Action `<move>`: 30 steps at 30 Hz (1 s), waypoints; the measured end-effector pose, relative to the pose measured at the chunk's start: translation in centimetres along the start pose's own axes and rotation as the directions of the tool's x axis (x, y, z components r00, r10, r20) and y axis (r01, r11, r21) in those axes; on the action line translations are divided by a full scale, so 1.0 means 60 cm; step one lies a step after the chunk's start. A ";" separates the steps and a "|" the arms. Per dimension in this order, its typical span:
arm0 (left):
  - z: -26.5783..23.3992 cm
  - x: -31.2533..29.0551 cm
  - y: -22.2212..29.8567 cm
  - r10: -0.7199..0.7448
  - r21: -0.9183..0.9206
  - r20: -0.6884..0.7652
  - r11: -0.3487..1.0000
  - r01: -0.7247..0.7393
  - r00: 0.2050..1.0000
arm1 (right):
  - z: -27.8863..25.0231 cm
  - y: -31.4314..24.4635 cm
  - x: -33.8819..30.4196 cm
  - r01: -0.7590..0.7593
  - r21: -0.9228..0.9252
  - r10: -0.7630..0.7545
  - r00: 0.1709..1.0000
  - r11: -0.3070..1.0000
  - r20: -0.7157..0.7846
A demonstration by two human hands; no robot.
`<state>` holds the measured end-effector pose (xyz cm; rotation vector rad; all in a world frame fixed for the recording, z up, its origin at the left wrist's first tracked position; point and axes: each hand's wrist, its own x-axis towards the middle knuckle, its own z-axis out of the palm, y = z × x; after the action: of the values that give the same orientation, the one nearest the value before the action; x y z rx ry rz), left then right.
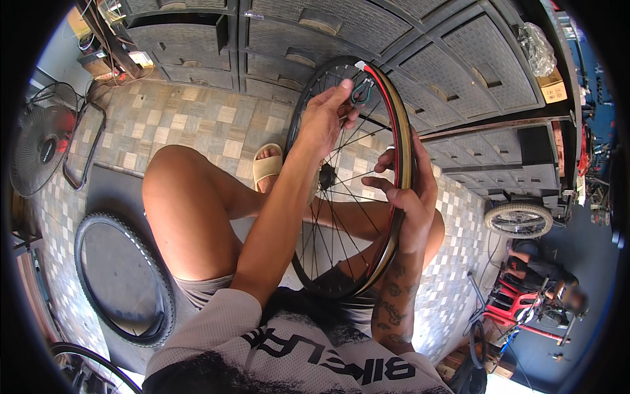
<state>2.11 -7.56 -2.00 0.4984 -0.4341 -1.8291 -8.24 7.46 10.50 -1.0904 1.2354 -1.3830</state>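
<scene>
A spoked bicycle wheel (302, 262) stands upright between my bent legs, its dark rim showing a red band and a tan band. My right hand (412, 197) wraps round the rim's right side, thumb and some fingers reaching in toward the spokes. Up near the top of the wheel, my left hand (326, 118) has its fingers curled in a pinch. Beside its thumb is a small teal and dark looped tool (360, 92), apparently a spoke wrench, close to the spokes at the rim. The left fingers partly hide their contact with it. The black hub (327, 176) sits below that hand.
A loose black tyre (80, 262) lies on a dark mat at left, near a standing fan (42, 148). Grey drawer cabinets (190, 43) line the far side. Another wheel (518, 220) rests at right, near a person (551, 279) and a red chair (508, 299).
</scene>
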 end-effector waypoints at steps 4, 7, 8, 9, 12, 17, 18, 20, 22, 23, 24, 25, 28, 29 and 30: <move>0.012 0.003 -0.014 0.231 0.230 -0.008 0.947 -0.223 0.973 | -0.002 0.004 0.000 -0.001 0.001 0.001 1.000 1.000 0.009; 0.020 0.010 -0.012 0.313 0.639 -0.033 0.736 -0.221 0.949 | -0.004 0.003 0.002 0.002 0.011 -0.002 0.999 1.000 0.033; 0.021 0.010 -0.009 0.214 0.520 -0.083 0.842 -0.141 0.973 | -0.004 0.003 0.002 0.003 0.013 -0.003 1.000 1.000 0.030; 0.017 0.006 -0.004 0.099 0.367 -0.079 0.928 -0.063 0.992 | -0.004 0.002 0.002 0.001 0.018 -0.001 1.000 1.000 0.017; 0.013 -0.005 0.002 0.023 0.044 -0.037 0.999 -0.022 0.999 | -0.002 0.003 0.000 0.011 -0.021 -0.012 1.000 1.000 -0.020; 0.027 0.000 -0.002 0.283 0.585 -0.059 0.787 -0.197 0.957 | -0.001 0.006 0.002 0.003 -0.024 -0.003 1.000 1.000 -0.003; 0.029 0.003 -0.001 0.320 0.730 -0.031 0.655 -0.197 0.947 | -0.002 0.005 0.003 0.005 -0.014 -0.005 1.000 1.000 0.003; 0.026 0.004 0.006 0.178 0.571 -0.065 0.814 -0.109 0.982 | -0.002 0.005 0.003 0.011 -0.024 -0.011 1.000 1.000 -0.005; 0.019 -0.002 0.013 -0.051 0.189 -0.086 0.980 0.067 0.995 | -0.002 0.003 0.002 0.017 -0.033 -0.017 1.000 0.999 -0.013; 0.019 -0.007 0.012 -0.054 -0.022 -0.117 0.998 0.052 0.992 | -0.002 0.003 0.001 0.015 -0.038 -0.016 1.000 0.999 -0.017; 0.020 -0.008 0.012 0.054 0.056 -0.048 0.997 -0.051 0.997 | -0.002 0.003 0.001 0.009 -0.038 -0.010 1.000 0.999 -0.019; 0.023 -0.008 0.009 0.132 0.151 -0.032 0.981 -0.126 0.991 | -0.002 0.004 0.001 0.008 -0.036 -0.009 1.000 0.999 -0.015; 0.034 -0.002 -0.002 0.285 0.550 -0.066 0.810 -0.204 0.956 | -0.002 0.005 0.003 0.000 -0.032 0.000 1.000 0.999 -0.006; 0.034 0.001 -0.002 0.331 0.659 -0.043 0.719 -0.222 0.943 | -0.001 0.005 0.003 -0.001 -0.033 0.000 1.000 0.999 -0.003; 0.033 0.002 -0.002 0.384 0.742 0.022 0.613 -0.273 0.923 | -0.002 0.004 0.004 0.004 -0.035 -0.004 1.000 0.999 0.002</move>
<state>0.90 -7.53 -0.42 1.0199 -1.1138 -1.1799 -8.35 7.23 10.27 -1.1182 1.2609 -1.3678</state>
